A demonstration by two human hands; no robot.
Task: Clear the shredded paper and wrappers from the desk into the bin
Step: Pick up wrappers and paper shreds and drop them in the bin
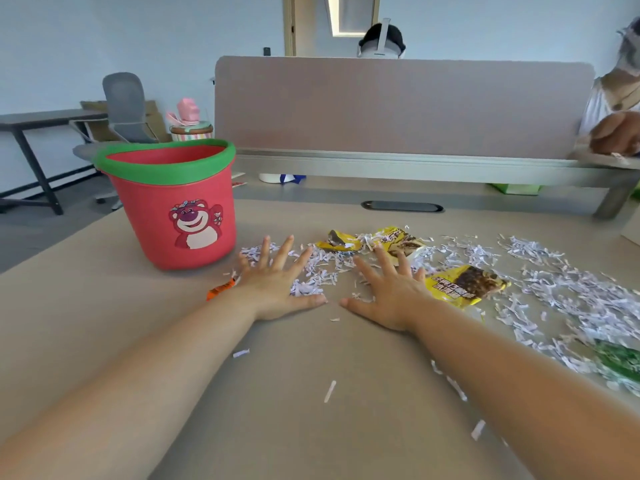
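Both my forearms stretch out over the desk (311,427), couple of stray shreds next to them. Left hand (273,285) and right hand (388,296) lie flat with fingers spread wide, thumbs almost meeting, holding nothing, on the near edge of the shredded paper (561,296). One yellow wrapper (464,284) sits just beside my right hand, a second yellow wrapper (377,239) behind it, and a green wrapper (620,362) far right. The red bear bin (173,209) stands upright near my left hand.

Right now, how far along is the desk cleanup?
Barely started. Done: nothing visible; the bin hides its contents. In hand: left hand and right hand lie flat, fingers spread, on shreds near the bin. Left: shreds across the desk, two yellow wrappers, an orange wrapper, a green wrapper.
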